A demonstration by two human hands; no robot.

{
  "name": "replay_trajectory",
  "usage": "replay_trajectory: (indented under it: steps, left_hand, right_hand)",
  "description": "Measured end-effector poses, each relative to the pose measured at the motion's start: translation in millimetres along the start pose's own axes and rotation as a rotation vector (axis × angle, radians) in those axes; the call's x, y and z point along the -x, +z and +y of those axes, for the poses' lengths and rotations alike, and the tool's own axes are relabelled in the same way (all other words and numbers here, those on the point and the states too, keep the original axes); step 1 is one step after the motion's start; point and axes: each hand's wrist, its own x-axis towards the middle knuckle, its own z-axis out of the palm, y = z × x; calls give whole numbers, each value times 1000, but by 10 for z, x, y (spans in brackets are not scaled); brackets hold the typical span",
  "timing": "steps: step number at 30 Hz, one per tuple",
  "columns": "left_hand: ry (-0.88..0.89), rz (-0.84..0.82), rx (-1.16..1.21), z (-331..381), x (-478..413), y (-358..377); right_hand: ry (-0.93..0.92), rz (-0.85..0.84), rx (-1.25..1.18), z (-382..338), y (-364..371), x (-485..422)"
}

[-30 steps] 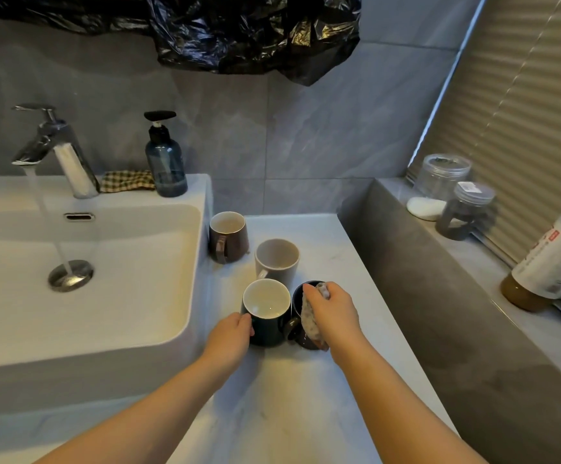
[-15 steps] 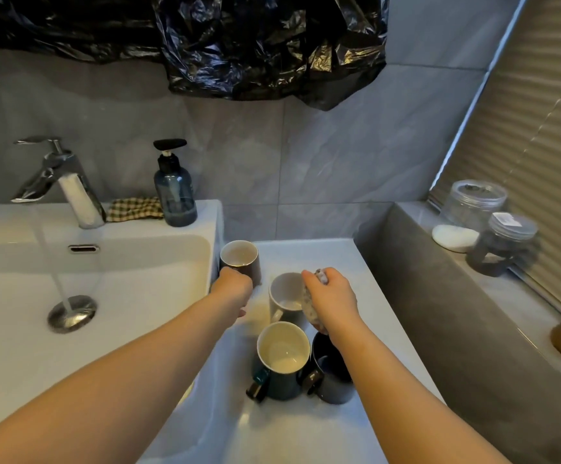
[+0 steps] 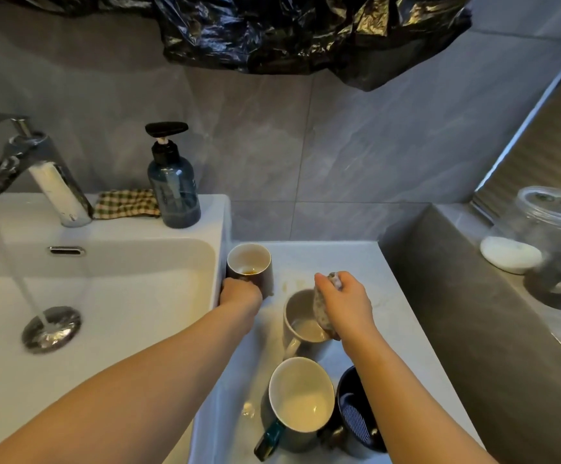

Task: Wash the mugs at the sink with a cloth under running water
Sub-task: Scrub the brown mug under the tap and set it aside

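Gripping brown mug (image 3: 250,267) with coffee dregs, left hand (image 3: 240,291).

Four upright mugs (image 3: 301,401) beside sink (image 3: 105,262); cloth (image 3: 322,316) over one.

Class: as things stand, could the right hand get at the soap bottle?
Probably not easily: the right hand is holding a cloth, and the left arm crosses toward the soap bottle.
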Motion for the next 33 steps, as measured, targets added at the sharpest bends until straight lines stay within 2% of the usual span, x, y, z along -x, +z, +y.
replay_trajectory:
  steps: [5,10,14,19,22,33]
  left_hand:
    - [-31,-14,103,70,153,9]
    - [100,-151,94,354,390,-196]
    - [173,-215,124,652,672,-542]
    - [173,-231,137,729,828,-1138]
    - [151,-200,103,632,817,-1541]
    - [117,-91,1,167,411,-2973]
  right_hand:
    - [6,12,-15,-19,-26,21]
    - [-23,30,-42,-188,-51,168]
    - [-58,0,-93,-473,-53,396]
    - [-74,-78,-188,-767,109,780]
    - [-60,-161,-232,-866,333,1012]
    - [-25,-259,-171,-1035,1787,1319]
